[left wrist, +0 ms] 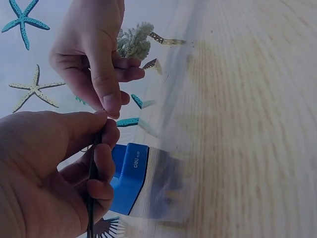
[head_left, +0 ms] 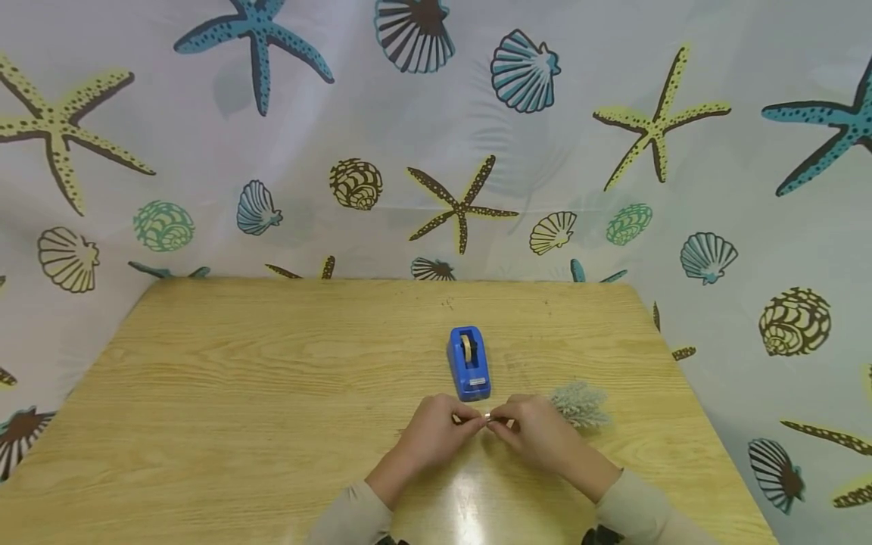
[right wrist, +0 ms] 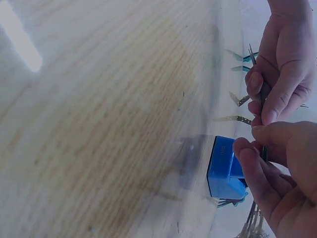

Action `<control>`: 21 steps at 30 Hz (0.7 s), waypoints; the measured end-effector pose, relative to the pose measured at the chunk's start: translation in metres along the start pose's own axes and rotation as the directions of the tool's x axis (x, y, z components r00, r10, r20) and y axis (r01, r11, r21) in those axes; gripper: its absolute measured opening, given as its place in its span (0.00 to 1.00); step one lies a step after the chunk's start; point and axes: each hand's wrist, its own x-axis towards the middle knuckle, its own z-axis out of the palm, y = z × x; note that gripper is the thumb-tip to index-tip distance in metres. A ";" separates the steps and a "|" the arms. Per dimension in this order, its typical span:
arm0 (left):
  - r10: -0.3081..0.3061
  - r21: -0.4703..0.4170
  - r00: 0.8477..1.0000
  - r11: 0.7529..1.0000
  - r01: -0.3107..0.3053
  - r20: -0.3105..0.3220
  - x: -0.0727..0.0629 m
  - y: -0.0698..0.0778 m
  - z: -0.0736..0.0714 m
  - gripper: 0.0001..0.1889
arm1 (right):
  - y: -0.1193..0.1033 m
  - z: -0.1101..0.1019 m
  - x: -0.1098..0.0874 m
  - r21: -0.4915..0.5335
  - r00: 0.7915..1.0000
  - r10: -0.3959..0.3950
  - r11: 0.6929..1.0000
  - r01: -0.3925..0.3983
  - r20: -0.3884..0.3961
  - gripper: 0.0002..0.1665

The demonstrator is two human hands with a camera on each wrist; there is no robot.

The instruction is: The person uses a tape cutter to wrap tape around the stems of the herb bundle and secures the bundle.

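Observation:
My left hand [head_left: 436, 433] grips a dark, thin bundle of stems [left wrist: 92, 183] that runs along its curled fingers. Its forked ends [right wrist: 251, 50] stick out past that hand in the right wrist view. Thumb and fingers of my right hand [head_left: 541, 433] pinch the stems close beside the left fingertips. A tiny whitish piece [head_left: 487, 416] shows where the hands meet; its kind cannot be told. Pale grey-green foliage [head_left: 580, 405] of the sprig spreads out beyond the right hand, and its head also appears in the left wrist view [left wrist: 134, 42].
Just beyond the hands, a blue tape dispenser [head_left: 468, 371] with a roll in it stands on the wooden table [head_left: 259, 393]. Behind and beside the table hangs a white cloth [head_left: 300, 151] printed with starfish and shells.

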 end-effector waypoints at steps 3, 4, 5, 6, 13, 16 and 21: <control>0.025 0.032 0.999 0.999 -0.024 -0.028 -0.001 0.000 0.001 0.07 | 0.000 -0.002 -0.001 0.020 1.000 -0.003 1.000 0.003 0.004 0.06; 0.037 0.050 0.998 0.998 -0.035 -0.041 -0.001 0.000 0.002 0.07 | -0.001 -0.003 -0.001 0.026 1.000 0.001 1.000 -0.001 0.004 0.07; 0.053 0.066 0.997 0.997 -0.049 -0.055 -0.002 0.001 0.003 0.06 | -0.001 -0.003 -0.001 0.032 1.000 0.004 0.999 -0.004 0.002 0.07; 0.068 0.080 0.995 0.995 -0.063 -0.069 -0.002 0.001 0.004 0.06 | -0.002 -0.004 -0.002 0.033 1.000 0.011 0.999 -0.011 0.003 0.07; 0.118 0.092 0.986 0.990 -0.107 -0.121 -0.001 0.002 0.006 0.05 | -0.003 -0.005 -0.002 0.072 0.999 0.044 0.996 -0.042 -0.029 0.06; 0.108 0.070 0.986 0.993 -0.100 -0.129 -0.001 0.001 0.006 0.05 | -0.004 -0.005 -0.003 0.078 0.997 0.060 0.995 -0.056 -0.045 0.05; 0.107 0.061 0.984 0.993 -0.099 -0.143 -0.001 0.002 0.005 0.04 | -0.007 -0.006 -0.003 0.013 0.997 0.070 0.997 -0.070 -0.024 0.06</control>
